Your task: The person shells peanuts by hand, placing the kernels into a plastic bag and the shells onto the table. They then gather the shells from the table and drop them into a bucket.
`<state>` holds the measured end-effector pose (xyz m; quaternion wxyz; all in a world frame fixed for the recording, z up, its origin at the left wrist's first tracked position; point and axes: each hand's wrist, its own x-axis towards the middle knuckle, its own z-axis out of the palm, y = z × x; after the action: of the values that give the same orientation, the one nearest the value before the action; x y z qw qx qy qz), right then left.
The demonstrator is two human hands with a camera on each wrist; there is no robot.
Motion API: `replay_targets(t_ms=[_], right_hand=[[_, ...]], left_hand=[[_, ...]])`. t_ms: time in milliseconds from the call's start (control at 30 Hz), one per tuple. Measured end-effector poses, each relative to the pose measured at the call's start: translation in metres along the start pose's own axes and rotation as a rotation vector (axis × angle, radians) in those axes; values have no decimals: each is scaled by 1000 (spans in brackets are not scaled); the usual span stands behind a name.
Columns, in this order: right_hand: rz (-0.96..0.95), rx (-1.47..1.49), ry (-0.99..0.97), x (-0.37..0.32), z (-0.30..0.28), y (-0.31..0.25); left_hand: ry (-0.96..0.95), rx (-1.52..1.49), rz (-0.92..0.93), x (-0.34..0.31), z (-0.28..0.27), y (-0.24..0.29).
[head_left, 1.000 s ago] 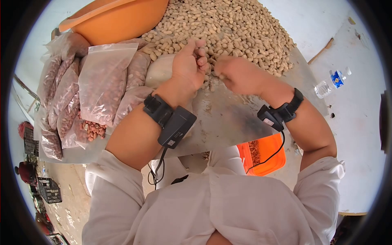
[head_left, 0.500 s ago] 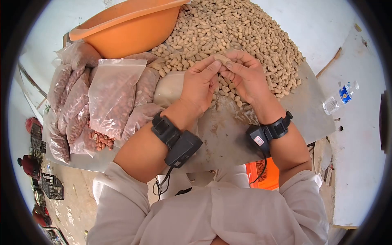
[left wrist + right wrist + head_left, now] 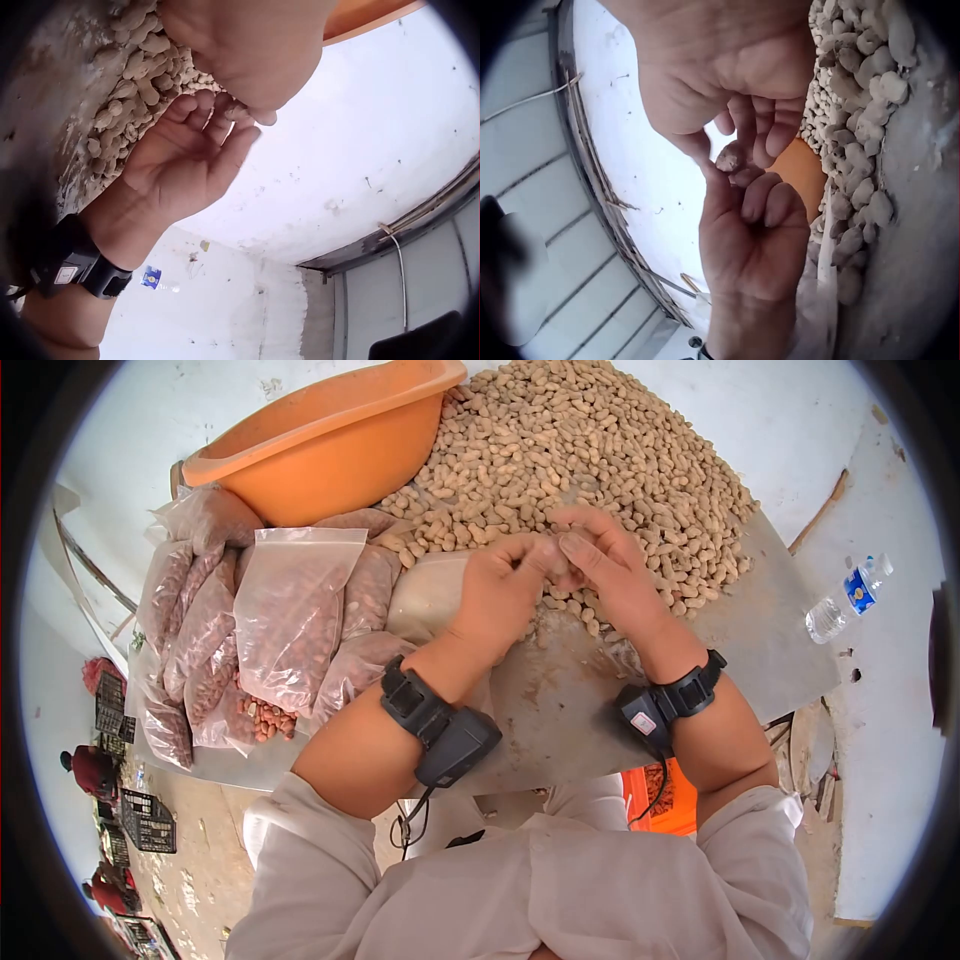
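Note:
Both hands meet at the near edge of a pile of unshelled peanuts (image 3: 580,450). Between their fingertips is one peanut (image 3: 730,157), seen best in the right wrist view and mostly covered by fingers in the head view. My left hand (image 3: 497,600) pinches it with thumb and curled forefinger. From the other side, my right hand (image 3: 625,580) grips it with thumb and fingers, the thumb lying close to the left thumb tip. The right hand's palm (image 3: 176,169) faces the camera in the left wrist view.
Bags of shelled red peanuts (image 3: 295,620) lie at the left of the metal table (image 3: 560,700), with loose kernels (image 3: 265,718) by them. An orange basin (image 3: 330,450) stands behind. Right of the table is a water bottle (image 3: 848,600); below its edge, an orange container (image 3: 675,800).
The hands were apart at the pile's edge, the right one blurred; they then came together around a peanut. Since then they have lowered slightly toward the body, with fingers closed further over it.

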<state>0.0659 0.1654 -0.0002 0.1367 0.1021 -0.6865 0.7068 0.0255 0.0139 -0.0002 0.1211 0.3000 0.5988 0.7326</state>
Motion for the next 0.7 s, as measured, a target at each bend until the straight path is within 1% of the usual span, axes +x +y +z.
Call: replay_targets(t_ms=[33,100,133,200,300,400,433,500,600,700], right_hand=[[-90,-187,-8,-1,3,-2],[-268,-566,-20,-2,12,-5],[-264,-618,5,-3,14,-5],[-254,-725,55,-4,19,-6],[-219,-726,111,-3,24,-6],[-223,-718,96,-3,23,-6],[-280,-633,58,-1,21,-2],[-392,-460,-14,6,18,3],[-90,-270,-203,-4,9,-20],[35,-310,-309,1,-6,-23]], left_hand=[[-44,62,36,-1,3,-2],[-53,217,118,-2,7,-13],[-57,292,159,-3,7,-18],[-63,222,121,-3,7,-22],[-61,192,64,-4,6,-20],[-41,169,50,-4,6,-19],[-32,155,53,-4,6,-19],[33,47,-20,-3,6,-15],[70,-110,-75,-1,6,-6],[60,-209,-92,2,6,-8]])
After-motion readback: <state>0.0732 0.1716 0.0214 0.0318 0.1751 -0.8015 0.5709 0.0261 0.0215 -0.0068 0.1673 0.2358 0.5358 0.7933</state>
